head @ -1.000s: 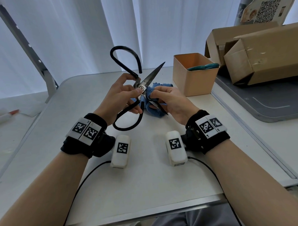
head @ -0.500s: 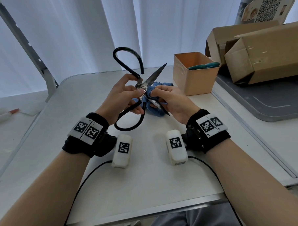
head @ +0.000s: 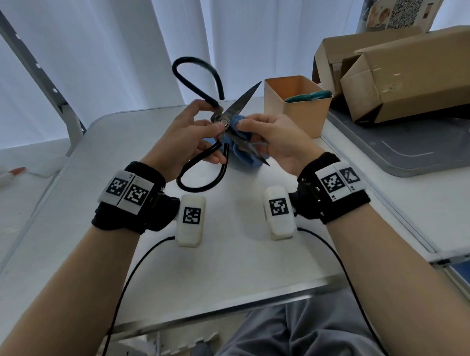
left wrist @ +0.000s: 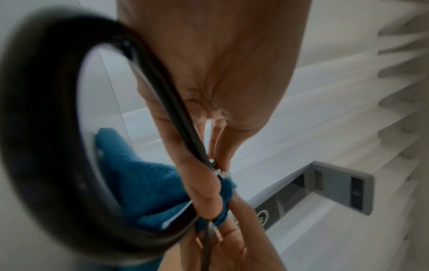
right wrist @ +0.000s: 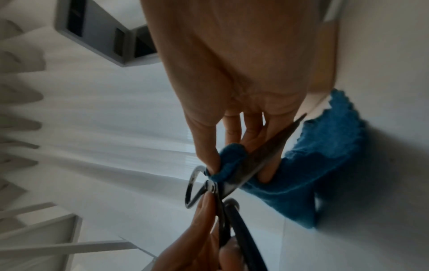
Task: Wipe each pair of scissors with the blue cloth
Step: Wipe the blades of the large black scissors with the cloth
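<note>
Large black-handled scissors [head: 227, 116] are held spread open above the white table [head: 232, 258], one loop handle [head: 194, 80] up, the other [head: 201, 176] down. My left hand [head: 189, 138] grips them at the pivot and lower handle; the same scissors [left wrist: 183, 128] cross my left wrist view. My right hand [head: 270, 138] pinches the blue cloth [head: 237, 140] around the lower blade near the pivot. In the right wrist view the cloth [right wrist: 320, 165] hangs behind the blade [right wrist: 262, 155]. A second, teal-handled pair [head: 308, 96] lies in the orange box [head: 295, 113].
Cardboard boxes [head: 401, 71] stand on a grey tray [head: 415, 148] at the right. A metal frame leg [head: 49, 89] rises at the back left. A red-tipped pen [head: 5, 175] lies on the left surface. Cables [head: 130, 279] trail from my wrists toward the table's front edge.
The scissors and both hands have risen slightly and tilted. My right hand has slid the cloth along the lower blade up toward the pivot.
</note>
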`<state>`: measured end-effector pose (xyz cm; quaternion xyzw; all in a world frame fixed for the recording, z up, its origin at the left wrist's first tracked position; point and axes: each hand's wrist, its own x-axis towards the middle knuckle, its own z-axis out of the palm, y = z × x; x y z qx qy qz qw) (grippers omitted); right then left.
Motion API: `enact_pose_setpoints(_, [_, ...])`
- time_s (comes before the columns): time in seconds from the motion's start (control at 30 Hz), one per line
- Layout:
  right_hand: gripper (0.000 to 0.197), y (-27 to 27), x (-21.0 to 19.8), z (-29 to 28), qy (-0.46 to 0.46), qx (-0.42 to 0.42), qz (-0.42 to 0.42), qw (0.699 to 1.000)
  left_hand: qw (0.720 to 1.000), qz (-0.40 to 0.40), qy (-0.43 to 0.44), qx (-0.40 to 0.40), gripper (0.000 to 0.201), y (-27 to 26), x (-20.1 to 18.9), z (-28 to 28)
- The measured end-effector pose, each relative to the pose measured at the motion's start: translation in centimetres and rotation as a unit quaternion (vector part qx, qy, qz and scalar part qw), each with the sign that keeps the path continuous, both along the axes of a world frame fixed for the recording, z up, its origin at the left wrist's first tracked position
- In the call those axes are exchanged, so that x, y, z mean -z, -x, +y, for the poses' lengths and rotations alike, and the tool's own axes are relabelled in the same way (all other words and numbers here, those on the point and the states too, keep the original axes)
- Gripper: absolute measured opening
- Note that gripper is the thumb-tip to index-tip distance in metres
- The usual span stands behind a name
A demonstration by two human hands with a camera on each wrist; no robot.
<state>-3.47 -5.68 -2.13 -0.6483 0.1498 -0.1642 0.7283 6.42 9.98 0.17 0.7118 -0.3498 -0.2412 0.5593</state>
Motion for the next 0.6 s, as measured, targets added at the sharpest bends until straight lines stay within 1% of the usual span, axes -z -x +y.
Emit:
enact_pose_setpoints(0.1, [0.015, 2.4, -1.2, 0.3, 0.038, 0.008, 0.000, 0.999, 1.000, 0.007, 0.006, 0.011, 0.031, 1.9, -0.9, 0.3])
enact_pose_setpoints(0.2, [0.024, 5.3, -1.4, 0.7, 0.048, 0.020, -0.006, 0.999, 1.000, 0.006, 0.012, 0.021, 0.032, 4.3, -1.5, 0.5])
enact_pose_setpoints(0.23, [0.023, 6.3, -1.2, 1.0, 0.048, 0.024, -0.009, 0.998, 1.000, 0.002, 0.012, 0.025, 0.032, 5.2, -1.5, 0.6])
enact_pose_setpoints(0.3, [0.019, 8.3, -0.7, 1.7, 0.049, 0.026, -0.018, 0.998, 0.999, -0.008, 0.010, 0.031, 0.032, 6.9, -1.3, 0.9])
enact_pose_setpoints(0.4, [0.021, 10.8, 0.2, 2.9, 0.047, 0.031, -0.030, 0.998, 0.999, -0.017, 0.006, 0.031, 0.031, 9.1, -0.7, 1.5])
enact_pose_setpoints(0.5, [0.024, 12.5, 0.9, 3.8, 0.055, 0.037, -0.025, 0.997, 0.999, -0.016, 0.013, 0.028, 0.031, 10.8, 0.2, 2.2])
enact_pose_setpoints(0.6, [0.019, 13.4, 1.3, 4.2, 0.059, 0.041, -0.023, 0.997, 0.999, -0.018, 0.019, 0.026, 0.031, 11.9, 0.9, 2.7])
